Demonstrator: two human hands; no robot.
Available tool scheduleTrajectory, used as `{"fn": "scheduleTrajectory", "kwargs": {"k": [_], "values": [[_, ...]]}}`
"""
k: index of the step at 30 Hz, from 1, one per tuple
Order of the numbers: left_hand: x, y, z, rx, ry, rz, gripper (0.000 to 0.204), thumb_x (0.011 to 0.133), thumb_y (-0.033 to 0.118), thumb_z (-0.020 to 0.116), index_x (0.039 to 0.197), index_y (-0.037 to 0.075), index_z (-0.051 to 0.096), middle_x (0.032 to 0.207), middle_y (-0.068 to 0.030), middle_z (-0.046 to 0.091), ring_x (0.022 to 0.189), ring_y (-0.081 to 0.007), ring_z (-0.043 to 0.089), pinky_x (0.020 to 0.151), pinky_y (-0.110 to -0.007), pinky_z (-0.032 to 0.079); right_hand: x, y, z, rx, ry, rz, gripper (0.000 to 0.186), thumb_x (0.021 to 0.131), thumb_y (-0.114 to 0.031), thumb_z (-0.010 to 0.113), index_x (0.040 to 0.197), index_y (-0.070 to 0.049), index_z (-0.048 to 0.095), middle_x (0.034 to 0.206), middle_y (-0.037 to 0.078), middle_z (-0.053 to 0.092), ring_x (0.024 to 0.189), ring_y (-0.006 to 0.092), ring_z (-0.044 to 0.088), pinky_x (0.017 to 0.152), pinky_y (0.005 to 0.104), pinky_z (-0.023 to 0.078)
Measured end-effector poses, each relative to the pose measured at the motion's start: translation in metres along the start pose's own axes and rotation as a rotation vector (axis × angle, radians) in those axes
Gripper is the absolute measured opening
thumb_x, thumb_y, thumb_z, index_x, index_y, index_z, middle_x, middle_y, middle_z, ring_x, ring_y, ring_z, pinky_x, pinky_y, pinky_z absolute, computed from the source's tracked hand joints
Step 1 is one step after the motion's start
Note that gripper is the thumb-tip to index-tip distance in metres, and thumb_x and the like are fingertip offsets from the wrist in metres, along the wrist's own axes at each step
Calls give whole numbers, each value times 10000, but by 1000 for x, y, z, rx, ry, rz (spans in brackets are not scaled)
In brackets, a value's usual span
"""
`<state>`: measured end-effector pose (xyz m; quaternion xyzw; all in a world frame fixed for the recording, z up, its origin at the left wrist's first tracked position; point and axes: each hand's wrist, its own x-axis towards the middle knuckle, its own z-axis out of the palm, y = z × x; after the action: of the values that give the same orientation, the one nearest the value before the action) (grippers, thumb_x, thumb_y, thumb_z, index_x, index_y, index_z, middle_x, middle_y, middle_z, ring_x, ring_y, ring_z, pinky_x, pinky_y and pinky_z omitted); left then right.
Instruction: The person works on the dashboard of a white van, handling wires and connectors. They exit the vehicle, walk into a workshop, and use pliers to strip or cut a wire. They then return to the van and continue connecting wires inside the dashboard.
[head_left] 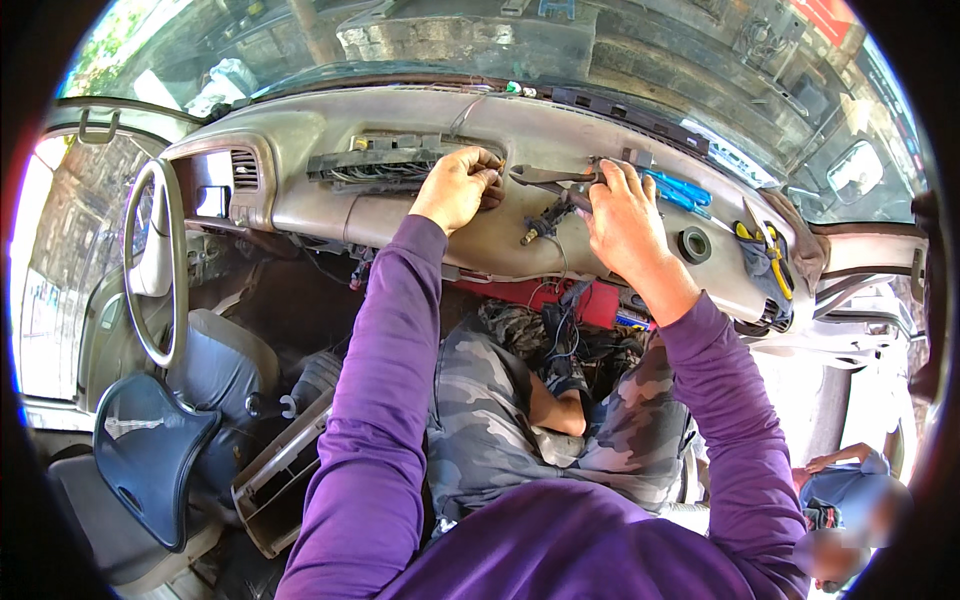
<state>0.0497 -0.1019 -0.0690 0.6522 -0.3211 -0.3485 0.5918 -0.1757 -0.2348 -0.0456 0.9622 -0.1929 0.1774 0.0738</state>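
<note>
Both of my hands work above the beige dashboard (320,220) of a vehicle. My left hand (455,190) is closed in a pinch beside a black vent-like part with wires (375,165); what its fingertips hold is too small to make out. My right hand (628,215) grips a pair of pliers (540,176), its dark jaws pointing left toward my left fingertips. Just below the pliers lies a short dark wiring piece with a brass-coloured end (545,220). Blue-handled screwdrivers (682,192) rest beyond my right hand, and a black tape roll (692,244) sits beside my right wrist.
Yellow-and-black hand tools (775,260) lie at the dashboard's right end. The steering wheel (130,260) stands at the left, above a dark seat cover (150,450). Loose wires (565,330) hang by a red panel (600,303) over my knees. Other people (845,490) are at lower right.
</note>
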Motion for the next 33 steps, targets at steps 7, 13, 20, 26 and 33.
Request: {"fn": "scheduleTrajectory", "kwargs": {"k": [7,13,20,26,33], "values": [[-1,-2,1,-26,11,10,137,1031,22,549,1118,-15,648,927,-90,700,805,-172,713,727,-311,606,10,-1,3,-37,-13,-42,287,870,-228,723,1053,-7,733,1292,187,559,1253,376,504,1046,596,396],[-2,0,3,-59,4,10,133,1027,16,551,1113,-22,646,930,-90,699,800,-175,715,726,-306,610,9,-5,2,-22,-38,-22,307,876,-235,722,1075,0,727,1256,185,562,1234,375,513,1016,613,399],[-1,-2,0,-70,8,13,114,1024,20,566,1086,-31,648,934,-95,699,796,-178,718,720,-308,615,12,-8,4,-43,-46,-31,317,896,-255,714,1096,-9,716,1297,195,544,1242,390,512,1021,648,393],[-1,-3,1,-65,14,32,114,1024,17,563,1073,-37,650,919,-98,703,788,-179,717,720,-306,614,11,-5,5,-36,-10,-93,338,916,-238,701,1183,-33,671,1322,194,530,1285,395,509,1038,690,393],[-2,-3,2,-64,6,45,105,1023,8,557,1043,-36,651,891,-93,702,764,-168,707,703,-298,601,16,-1,-3,-26,-66,-109,317,936,-270,696,1174,-64,655,1312,178,532,1236,395,557,981,680,438]]}}
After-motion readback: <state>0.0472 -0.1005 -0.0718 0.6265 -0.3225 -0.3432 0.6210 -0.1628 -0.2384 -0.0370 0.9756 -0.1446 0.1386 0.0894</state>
